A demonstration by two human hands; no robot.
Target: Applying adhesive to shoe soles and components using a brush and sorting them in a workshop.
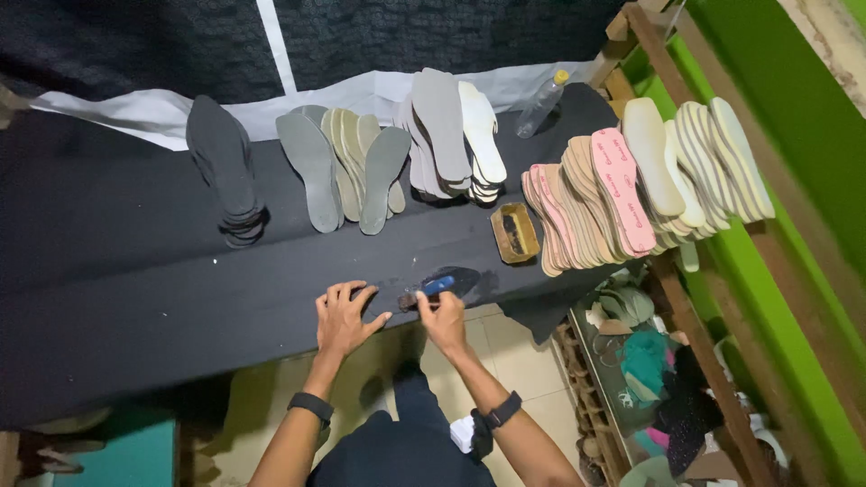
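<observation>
Nearest to us, our left hand (pixel 341 317) lies flat with its fingers spread on the front edge of the black desk (pixel 135 271), its grip open and holding nothing. Just beside it, our right hand (pixel 444 317) has its grip closed around a blue-handled brush (pixel 426 291), whose head rests on a dark wet-looking patch (pixel 460 278) of the desk top. A little beyond the patch sits a small yellowish tin (pixel 514 233) with dark contents. Farther back, insoles stand in leaning stacks across the desk: a black stack (pixel 224 171) at the left, a grey-green stack (pixel 347 167) next, then a grey and white stack (pixel 456 135). To the right lie pink and tan insoles (pixel 595 198), with cream ones (pixel 699 162) beyond them by the green wall (pixel 794 298). A clear plastic bottle (pixel 539 105) with a yellow cap stands at the desk's far edge.
</observation>
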